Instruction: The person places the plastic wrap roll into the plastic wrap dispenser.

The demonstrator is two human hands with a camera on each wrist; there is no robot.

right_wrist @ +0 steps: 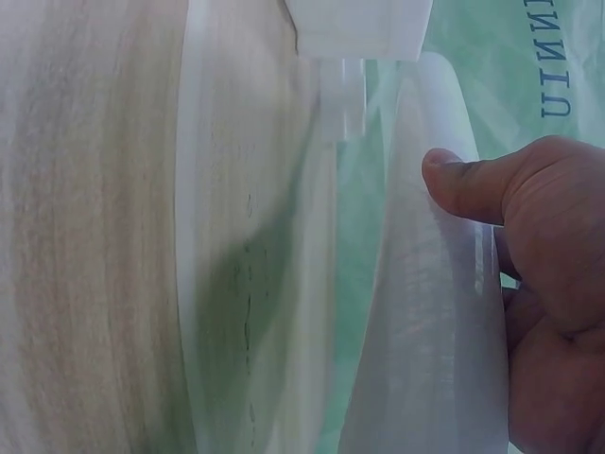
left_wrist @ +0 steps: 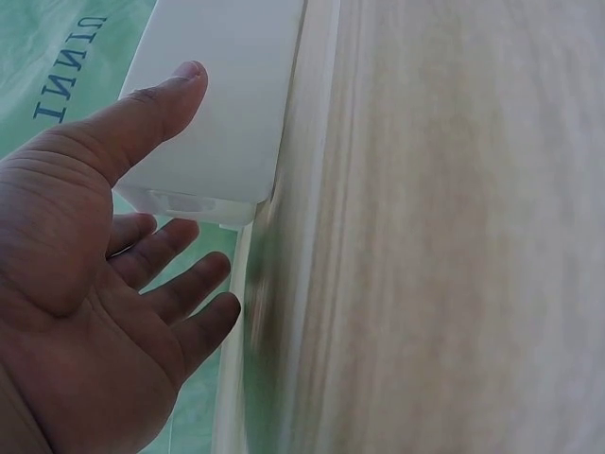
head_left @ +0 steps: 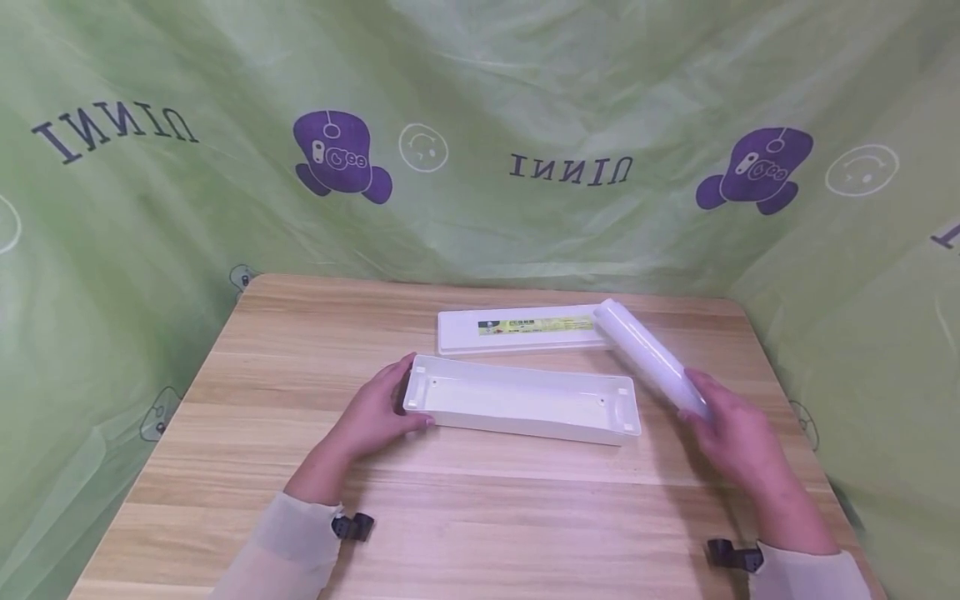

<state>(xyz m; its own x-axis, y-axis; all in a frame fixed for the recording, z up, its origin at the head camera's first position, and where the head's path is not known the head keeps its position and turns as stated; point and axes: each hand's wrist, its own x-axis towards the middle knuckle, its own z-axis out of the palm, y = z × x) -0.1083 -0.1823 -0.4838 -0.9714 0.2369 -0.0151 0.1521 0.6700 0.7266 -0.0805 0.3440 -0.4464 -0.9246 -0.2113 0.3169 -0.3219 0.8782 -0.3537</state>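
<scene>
A long white open-topped plastic box point(head_left: 517, 425) sits on the table, its inside showing in the head view. My left hand point(head_left: 378, 412) holds it at the left end; in the left wrist view the thumb lies on the front wall and the fingers point(left_wrist: 194, 284) are bent near the end wall. To the right, my right hand point(head_left: 738, 433) grips the near end of a roll of cling film point(head_left: 648, 354), tilted and raised above the table. Behind the box lies its white lid point(head_left: 459, 335) with a yellow-green label, its right end partly covered by the roll.
The wood-grain table point(head_left: 480, 517) has green printed cloth point(head_left: 480, 233) hanging behind it and along both sides. Small black wrist cameras point(head_left: 352, 527) are strapped over the sleeves.
</scene>
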